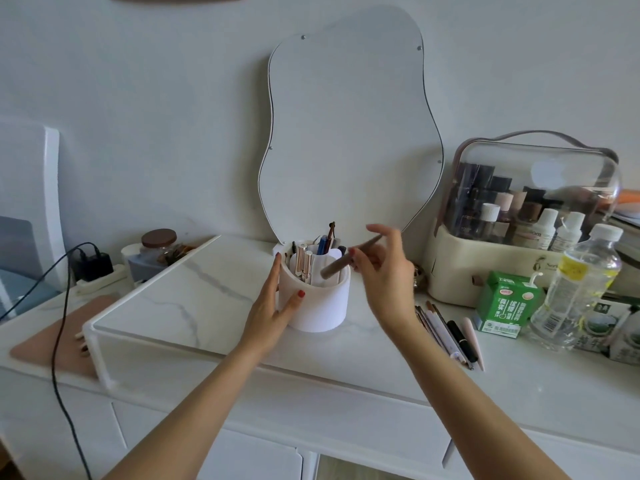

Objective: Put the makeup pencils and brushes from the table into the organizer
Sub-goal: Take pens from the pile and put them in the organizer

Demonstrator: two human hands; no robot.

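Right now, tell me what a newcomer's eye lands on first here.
The white round organizer at the centre, steadied by the left hand, while the right hand angles a brown pencil over it. Behind it leans a wavy-edged mirror; more pencils and brushes lie to the right.

The organizer (317,299) stands on the raised shelf (194,292) at the table's (519,393) centre, with the mirror (346,133) behind it at 12 o'clock. At its 4 o'clock, pencils and brushes (446,332) lie on the table. The lidded case (519,223), carton (504,303) and bottle (575,289) stand at 3 o'clock.
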